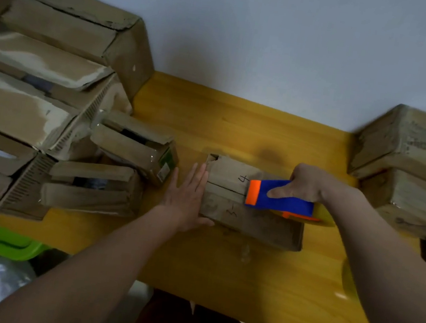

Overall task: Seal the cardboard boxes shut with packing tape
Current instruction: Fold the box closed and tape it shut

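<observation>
A: One box (252,206) under work on bench (239,126), between both hands. Status?

B: Left hand (187,199) flat, fingers straight, pressed against box end. Right hand (304,187) wrapped around blue-and-orange tape dispenser (281,197), set on top seam, roughly halfway along.

A: Seam coverage?

B: Uncovered toward left hand; behind dispenser, tape presumably laid, not clearly visible.

A: Remaining workload?

B: Considerable, by appearance. Beyond left hand: stack of open boxes (55,115), flaps loose or gaping, apparently unsealed. Beyond right hand: two stacked boxes (412,169), closed, likely finished.

A: Overall progress?

B: Early to middle stage, judged from pile sizes.
</observation>
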A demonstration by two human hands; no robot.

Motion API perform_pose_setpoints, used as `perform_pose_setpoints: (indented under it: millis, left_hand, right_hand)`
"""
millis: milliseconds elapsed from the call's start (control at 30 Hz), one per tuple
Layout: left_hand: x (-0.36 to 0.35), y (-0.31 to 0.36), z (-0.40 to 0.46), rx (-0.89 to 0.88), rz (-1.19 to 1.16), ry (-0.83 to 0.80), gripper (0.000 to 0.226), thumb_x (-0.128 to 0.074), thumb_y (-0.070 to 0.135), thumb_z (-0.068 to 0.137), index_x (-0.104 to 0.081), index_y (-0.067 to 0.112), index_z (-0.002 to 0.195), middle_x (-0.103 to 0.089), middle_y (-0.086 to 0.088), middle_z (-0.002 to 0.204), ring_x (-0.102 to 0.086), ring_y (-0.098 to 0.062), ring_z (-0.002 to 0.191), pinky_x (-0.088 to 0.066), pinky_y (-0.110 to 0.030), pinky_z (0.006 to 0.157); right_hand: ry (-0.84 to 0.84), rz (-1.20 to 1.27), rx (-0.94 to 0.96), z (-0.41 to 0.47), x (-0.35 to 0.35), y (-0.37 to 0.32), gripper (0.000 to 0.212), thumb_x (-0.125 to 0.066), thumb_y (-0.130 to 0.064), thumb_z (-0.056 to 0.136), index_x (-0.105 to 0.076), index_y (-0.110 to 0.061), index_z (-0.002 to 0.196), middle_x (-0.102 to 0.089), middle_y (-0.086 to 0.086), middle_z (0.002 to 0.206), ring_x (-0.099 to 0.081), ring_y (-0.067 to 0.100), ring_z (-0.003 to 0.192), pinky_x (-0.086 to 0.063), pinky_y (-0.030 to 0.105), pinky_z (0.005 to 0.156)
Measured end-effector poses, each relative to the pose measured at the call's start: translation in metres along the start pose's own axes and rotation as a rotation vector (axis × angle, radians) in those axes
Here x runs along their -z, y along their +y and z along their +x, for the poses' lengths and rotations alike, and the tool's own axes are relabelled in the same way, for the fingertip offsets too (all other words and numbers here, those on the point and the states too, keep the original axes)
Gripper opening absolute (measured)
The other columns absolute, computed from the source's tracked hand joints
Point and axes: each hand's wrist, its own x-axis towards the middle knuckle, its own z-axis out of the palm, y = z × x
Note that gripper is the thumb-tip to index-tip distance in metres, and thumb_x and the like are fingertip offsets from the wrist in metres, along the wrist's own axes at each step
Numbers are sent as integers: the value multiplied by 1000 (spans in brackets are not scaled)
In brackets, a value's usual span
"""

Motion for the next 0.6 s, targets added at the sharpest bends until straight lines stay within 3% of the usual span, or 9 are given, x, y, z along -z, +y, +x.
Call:
perform_pose_setpoints:
  millis: [100, 167, 267, 400, 600]
  left_hand:
    - [7, 29, 6, -44, 87, 79, 136, -53, 83, 69, 20, -2, 146, 29, -23, 153, 25, -38, 143, 8, -53, 118]
    - [3, 47, 11, -130, 58, 72, 134, -50, 84, 70, 21, 2, 148, 28, -20, 155, 27, -37, 142, 8, -51, 119]
    - [-7, 53, 16, -79, -6, 40, 126, -42, 87, 72, 23, 12, 150, 32, -13, 155, 33, -35, 140, 17, -54, 115]
    - [-9, 52, 16, -51, -9, 45, 123, -39, 88, 72, 24, 16, 149, 33, -11, 155, 34, -35, 140, 23, -53, 110]
    - [-8, 52, 15, -62, -18, 22, 121, -38, 87, 73, 29, 19, 147, 36, -11, 153, 35, -35, 139, 17, -54, 115]
  right_hand:
    - [-19, 3, -8, 4, 2, 1, 69, -69, -64, 72, -60, -4, 106, -61, 9, 95, -58, 28, 88, -48, 35, 71]
    - [-11, -2, -6, 5, 1, 1, 70, -69, -63, 73, -59, -3, 108, -61, 9, 96, -58, 27, 88, -49, 35, 74]
    - [-16, 12, -5, 5, 1, 3, 72, -70, -62, 73, -58, -3, 111, -61, 10, 98, -58, 28, 91, -51, 37, 80]
    - [-38, 42, 27, 0, 6, 15, 69, -71, -61, 72, -57, -5, 109, -62, 10, 99, -58, 27, 92, -50, 35, 76]
    - [-60, 97, -27, -14, 12, 75, 54, -72, -61, 70, -61, -10, 81, -63, 6, 83, -59, 23, 79, -44, 29, 60]
